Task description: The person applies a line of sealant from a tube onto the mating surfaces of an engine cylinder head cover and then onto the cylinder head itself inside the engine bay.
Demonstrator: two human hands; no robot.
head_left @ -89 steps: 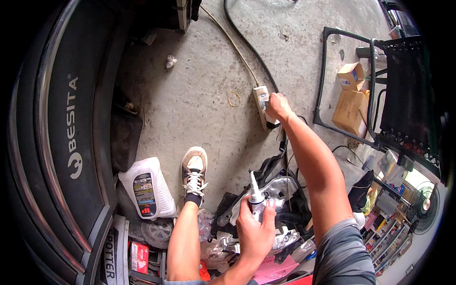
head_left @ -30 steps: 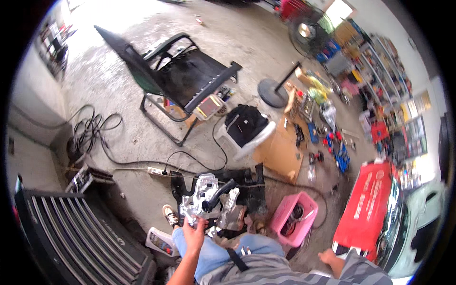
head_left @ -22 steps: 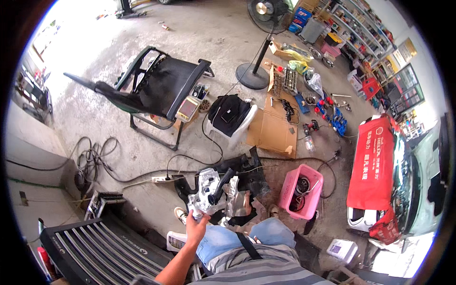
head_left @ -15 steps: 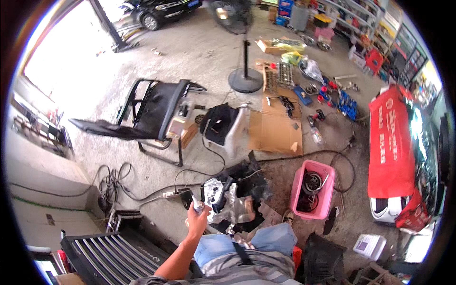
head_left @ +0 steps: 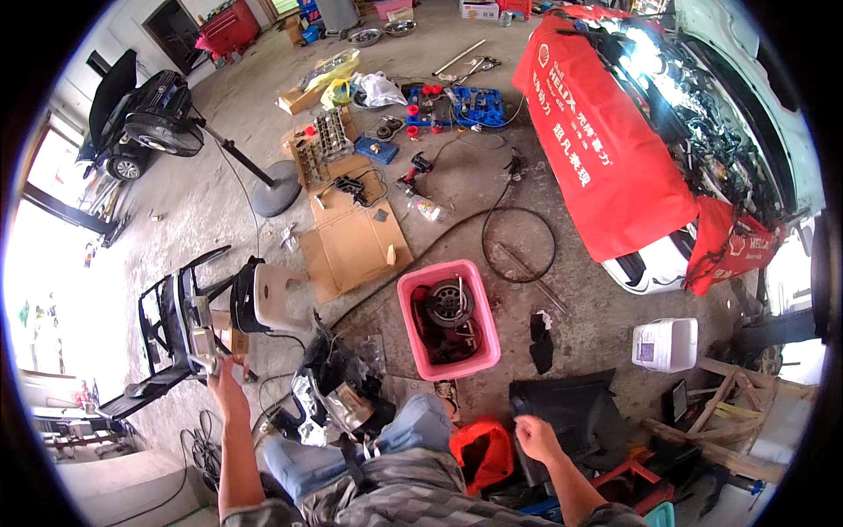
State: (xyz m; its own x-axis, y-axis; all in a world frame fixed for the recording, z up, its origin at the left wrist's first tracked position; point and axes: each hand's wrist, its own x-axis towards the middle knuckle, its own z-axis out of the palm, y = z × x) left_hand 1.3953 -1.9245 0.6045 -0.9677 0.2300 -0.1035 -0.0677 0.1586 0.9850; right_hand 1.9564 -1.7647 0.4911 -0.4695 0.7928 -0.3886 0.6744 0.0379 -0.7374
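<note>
My left hand [head_left: 227, 384] reaches out at the left, beside the black folding chair [head_left: 180, 325]. Its fingers close around a small silvery tube [head_left: 207, 361], partly hidden by the hand and blending with items on the chair. My right hand [head_left: 535, 437] is at the lower right, above a black panel [head_left: 575, 408] and beside an orange-red bag [head_left: 482, 452]. Its fingers are curled in, and what they hold, if anything, cannot be made out. Silvery metal parts [head_left: 349, 406] and black plastic lie on the floor by my knees.
A pink tub [head_left: 493, 329] holding pulley-like parts stands ahead. Flattened cardboard [head_left: 351, 263] with tools lies beyond it. A black hose [head_left: 555, 250] loops across the floor. At right are a car under a red cover [head_left: 606, 167], a white bucket [head_left: 689, 344] and a wooden frame [head_left: 716, 422].
The view has swung to the right. My left hand has moved away from the metal parts toward the chair, still closed. My right hand has come into view at the lower right.
</note>
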